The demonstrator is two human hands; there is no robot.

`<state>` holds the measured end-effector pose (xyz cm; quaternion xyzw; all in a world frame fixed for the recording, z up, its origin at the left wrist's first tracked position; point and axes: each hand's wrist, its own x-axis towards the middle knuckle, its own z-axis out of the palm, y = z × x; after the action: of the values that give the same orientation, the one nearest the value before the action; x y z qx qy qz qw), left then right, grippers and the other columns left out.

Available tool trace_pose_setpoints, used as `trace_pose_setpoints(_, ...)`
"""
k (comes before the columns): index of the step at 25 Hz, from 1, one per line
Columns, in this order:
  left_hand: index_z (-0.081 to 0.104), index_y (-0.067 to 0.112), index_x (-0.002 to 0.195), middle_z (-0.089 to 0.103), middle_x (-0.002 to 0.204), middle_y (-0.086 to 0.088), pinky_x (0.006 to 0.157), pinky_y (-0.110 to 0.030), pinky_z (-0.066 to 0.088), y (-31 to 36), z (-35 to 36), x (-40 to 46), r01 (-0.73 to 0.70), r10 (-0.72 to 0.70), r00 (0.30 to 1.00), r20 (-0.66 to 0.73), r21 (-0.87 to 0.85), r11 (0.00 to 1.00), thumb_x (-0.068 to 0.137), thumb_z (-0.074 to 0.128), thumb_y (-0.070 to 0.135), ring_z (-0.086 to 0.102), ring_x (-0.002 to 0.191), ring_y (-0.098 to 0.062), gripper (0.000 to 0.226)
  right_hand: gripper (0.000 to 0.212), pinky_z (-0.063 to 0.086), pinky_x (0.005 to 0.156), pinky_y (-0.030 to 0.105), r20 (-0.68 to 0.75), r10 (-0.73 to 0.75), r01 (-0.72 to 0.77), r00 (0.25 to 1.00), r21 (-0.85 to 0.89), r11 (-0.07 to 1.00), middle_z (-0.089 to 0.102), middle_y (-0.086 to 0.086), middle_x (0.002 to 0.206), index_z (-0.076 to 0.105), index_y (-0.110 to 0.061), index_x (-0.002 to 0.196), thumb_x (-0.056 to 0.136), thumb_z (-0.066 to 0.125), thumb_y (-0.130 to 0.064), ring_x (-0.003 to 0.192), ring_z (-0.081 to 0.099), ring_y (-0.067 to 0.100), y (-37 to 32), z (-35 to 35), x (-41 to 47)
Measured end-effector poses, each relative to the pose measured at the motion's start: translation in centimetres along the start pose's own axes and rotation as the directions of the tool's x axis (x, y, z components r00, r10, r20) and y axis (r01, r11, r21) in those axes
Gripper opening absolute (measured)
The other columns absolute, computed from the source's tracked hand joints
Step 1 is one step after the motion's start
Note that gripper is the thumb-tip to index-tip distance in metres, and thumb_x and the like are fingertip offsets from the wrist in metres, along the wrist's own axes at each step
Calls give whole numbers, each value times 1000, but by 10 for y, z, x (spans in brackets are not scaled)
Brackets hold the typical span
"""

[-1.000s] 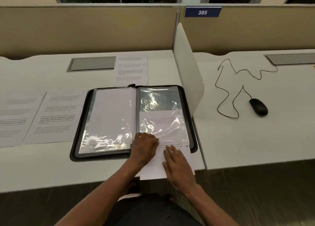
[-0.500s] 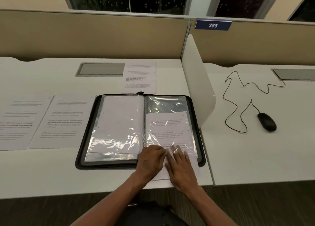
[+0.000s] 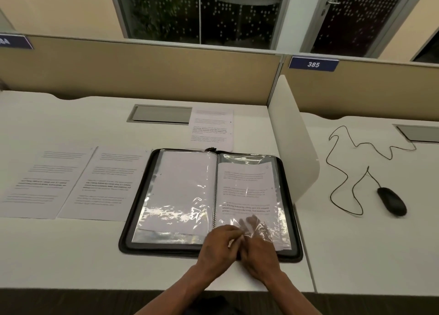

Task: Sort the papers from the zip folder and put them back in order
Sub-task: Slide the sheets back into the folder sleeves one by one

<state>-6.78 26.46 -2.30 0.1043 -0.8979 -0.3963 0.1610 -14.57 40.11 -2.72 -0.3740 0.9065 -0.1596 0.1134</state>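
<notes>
Loose sheets (image 3: 78, 184) left of zip folder (image 3: 210, 249), mouse (image 3: 391, 201) beyond divider (image 3: 293, 148), fingers (image 3: 253, 221) flat inside sleeve (image 3: 280, 215)

You see a zip folder (image 3: 128, 234) with a matt black cover holding glossy, crinkled clear plastic sleeves (image 3: 180, 210). Matt white paper sheets (image 3: 107, 184) lie on the smooth white desk (image 3: 71, 255).

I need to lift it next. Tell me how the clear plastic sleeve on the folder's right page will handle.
The clear plastic sleeve looks floppy: it wrinkles near the right hand. Its glare suggests a slippery surface. Probably light, so the left hand should pinch its edge.
</notes>
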Motion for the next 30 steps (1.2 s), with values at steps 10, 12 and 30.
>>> trace_pose_setpoints(10,77,25,104,72,101,14,85,-26,52,1,-5,1,-23,23,999,-33,-23,999,91,60,33,63,95,0,23,39,45,95,33,454,144,-66,879,-184,981,66,9,130,54,-17,136,106,38,-36,119,62,31,-9,-7,33)
trace_pose_setpoints(12,77,25,106,72,103,14,86,-25,52,0,-4,-1,-24,23,999,-39,-19,1000,91,61,34,63,97,1,24,41,43,100,33,473,153,-74,868,-181,981,62,7,137,51,-20,140,106,37,-37,125,58,30,-12,-9,32)
trace_pose_setpoints(30,76,25,110,71,103,17,84,-29,56,-6,3,-8,47,-61,993,-104,-130,990,91,67,34,65,97,1,23,55,49,87,31,41,707,-490,706,748,447,62,-1,119,51,-29,137,89,73,-43,103,57,15,17,-57,-13)
